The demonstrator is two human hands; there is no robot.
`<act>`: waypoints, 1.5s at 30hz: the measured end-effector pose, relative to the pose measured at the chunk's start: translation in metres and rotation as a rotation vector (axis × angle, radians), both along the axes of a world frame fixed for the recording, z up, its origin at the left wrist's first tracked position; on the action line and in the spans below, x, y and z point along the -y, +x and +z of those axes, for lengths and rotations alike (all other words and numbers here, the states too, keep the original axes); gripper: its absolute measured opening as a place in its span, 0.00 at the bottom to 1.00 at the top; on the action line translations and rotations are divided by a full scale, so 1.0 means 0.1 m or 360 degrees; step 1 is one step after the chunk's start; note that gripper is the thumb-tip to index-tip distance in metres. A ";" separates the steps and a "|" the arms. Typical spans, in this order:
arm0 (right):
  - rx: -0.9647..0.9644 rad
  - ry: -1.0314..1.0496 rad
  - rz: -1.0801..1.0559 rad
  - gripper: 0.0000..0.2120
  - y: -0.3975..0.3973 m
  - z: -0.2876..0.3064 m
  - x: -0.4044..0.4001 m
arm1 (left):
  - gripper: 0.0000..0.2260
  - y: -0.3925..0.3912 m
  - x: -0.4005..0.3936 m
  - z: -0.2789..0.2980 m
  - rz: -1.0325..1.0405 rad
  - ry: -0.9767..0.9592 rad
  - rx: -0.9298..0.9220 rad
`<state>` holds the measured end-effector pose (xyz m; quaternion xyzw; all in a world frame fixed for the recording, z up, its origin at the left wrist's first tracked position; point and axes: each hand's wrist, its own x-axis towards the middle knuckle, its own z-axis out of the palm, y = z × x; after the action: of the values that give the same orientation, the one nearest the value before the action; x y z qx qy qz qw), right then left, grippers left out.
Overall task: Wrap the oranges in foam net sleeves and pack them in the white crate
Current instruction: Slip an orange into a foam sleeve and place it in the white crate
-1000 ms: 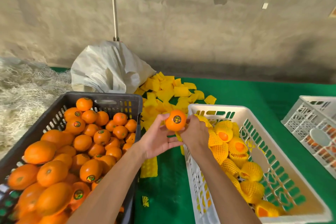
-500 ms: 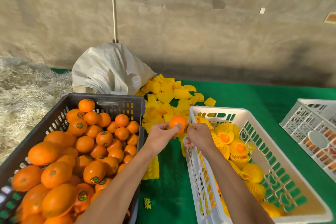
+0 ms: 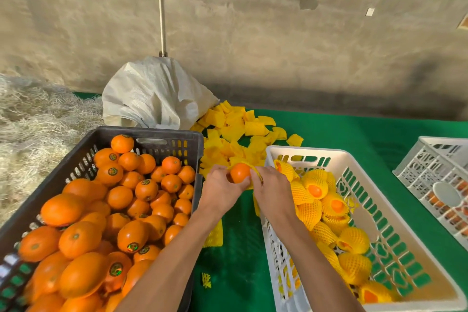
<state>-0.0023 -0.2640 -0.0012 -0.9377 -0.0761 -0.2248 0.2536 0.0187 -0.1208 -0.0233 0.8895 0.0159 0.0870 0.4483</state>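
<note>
My left hand (image 3: 220, 190) grips a bare orange (image 3: 239, 172) between the two crates. My right hand (image 3: 272, 190) pinches a yellow foam net sleeve (image 3: 256, 178) that lies against the orange's right and lower side. The white crate (image 3: 291, 153) on the right holds several oranges wrapped in yellow sleeves (image 3: 314, 189). On the left, a black crate (image 3: 157, 134) is heaped with unwrapped oranges (image 3: 121, 197). Behind my hands lies a pile of loose yellow sleeves (image 3: 238, 129) on the green cloth.
A white woven sack (image 3: 154, 94) slumps behind the black crate, with straw (image 3: 35, 129) to its left. A second white crate (image 3: 440, 175) stands at the far right. One stray sleeve (image 3: 215, 233) and a small scrap (image 3: 206, 280) lie between the crates. A concrete wall closes the back.
Both hands have lowered the orange and turned it, so its sticker no longer shows. The yellow sleeve has come up around the orange's right side.
</note>
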 end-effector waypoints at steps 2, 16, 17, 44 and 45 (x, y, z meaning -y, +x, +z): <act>0.0032 -0.0112 0.0013 0.14 -0.04 -0.01 -0.05 | 0.19 0.01 -0.02 -0.02 0.0029 0.0027 0.0027; -0.0126 0.0433 -0.0051 0.15 0.17 -0.16 0.04 | 0.24 0.00 -0.02 -0.07 -0.0335 0.0680 0.0290; -0.0145 0.0368 -0.0048 0.16 0.19 -0.14 0.04 | 0.24 -0.01 -0.02 -0.05 -0.0359 0.0802 0.0301; -0.0121 0.1055 -0.0492 0.37 0.09 -0.07 0.57 | 0.11 0.01 -0.21 0.06 -0.0512 -0.0175 0.0233; -0.0047 0.0823 -0.0600 0.39 0.12 -0.04 0.70 | 0.11 0.04 -0.29 0.09 -0.0419 -0.0125 0.0253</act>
<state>0.0095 -0.3340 -0.0052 -0.8429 0.1623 -0.2661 0.4385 0.0226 -0.0920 -0.0145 0.8560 -0.1331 0.0969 0.4900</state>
